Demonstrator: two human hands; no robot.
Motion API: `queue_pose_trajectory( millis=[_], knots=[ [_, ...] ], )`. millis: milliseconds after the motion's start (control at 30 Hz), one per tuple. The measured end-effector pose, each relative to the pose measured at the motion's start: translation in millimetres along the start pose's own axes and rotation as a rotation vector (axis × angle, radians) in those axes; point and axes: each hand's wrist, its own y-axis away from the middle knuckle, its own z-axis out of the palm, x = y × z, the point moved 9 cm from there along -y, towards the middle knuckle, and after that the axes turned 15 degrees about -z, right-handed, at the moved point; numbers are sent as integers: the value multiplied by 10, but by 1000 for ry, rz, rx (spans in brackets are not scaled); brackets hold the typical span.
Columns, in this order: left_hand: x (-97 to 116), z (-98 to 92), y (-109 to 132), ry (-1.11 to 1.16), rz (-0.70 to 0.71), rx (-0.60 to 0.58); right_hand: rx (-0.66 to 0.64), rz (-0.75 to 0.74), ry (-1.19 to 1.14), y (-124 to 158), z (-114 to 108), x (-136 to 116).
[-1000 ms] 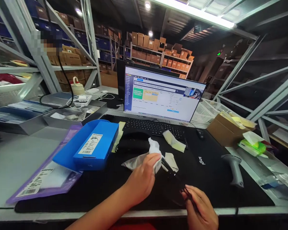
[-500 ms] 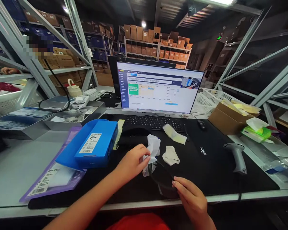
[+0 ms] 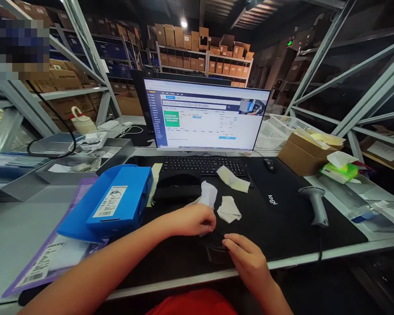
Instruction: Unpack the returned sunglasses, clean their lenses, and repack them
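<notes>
Close to the front edge of the desk, my right hand pinches a thin part of a dark, visor-like item, whose exact kind I cannot make out against the black mat. My left hand is closed just above its other side, fingers curled down; what they grip is hidden. Behind the left hand, a white thin wrapping sticks up. A cream cleaning cloth lies to the right of it. Further left sits an open blue box with a white label, on a purple-edged plastic bag.
A keyboard, monitor and mouse stand behind the hands. A pale yellow strip lies by the keyboard. On the right are a barcode scanner, a cardboard box and a tissue pack. Grey trays are left.
The view has shifted, so the desk appears further left. My left hand has turned over and curled down toward the dark item, covering part of the wrapping. My right hand keeps its pinch.
</notes>
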Motion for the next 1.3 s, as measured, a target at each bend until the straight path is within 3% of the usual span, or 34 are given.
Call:
queue_pose_trajectory(
  millis=[67, 133, 233, 300, 367, 500, 633, 800, 1000, 1133, 1300],
  knots=[
    [37, -71, 46, 84, 63, -6, 0, 34, -32, 27, -11, 33],
    [-24, -190, 101, 154, 55, 100, 48, 91, -43, 91, -59, 96],
    [-324, -373, 313, 283, -124, 474, 170, 248, -1, 268, -148, 257],
    [-561, -313, 542, 346, -325, 689, 258, 393, 23, 425, -180, 378],
    [-660, -52, 649, 319, -488, 679, 332, 523, -4, 568, -160, 467],
    [-547, 448, 551, 131, -632, 455, 372, 627, -158, 664, -2, 486],
    [-480, 488, 388, 110, -681, 460, 358, 633, -290, 627, 119, 364],
    [-493, 335, 341, 118, -620, 574, 271, 573, -377, 500, 236, 160],
    [-233, 388, 399, 141, -308, 604, 314, 564, -256, 375, 153, 101],
    [-122, 324, 654, 207, -84, 792, 329, 516, -151, 273, 60, 65],
    [-255, 128, 1058, 207, -115, 1041, 161, 223, 35, 29, 16, -160]
  ],
)
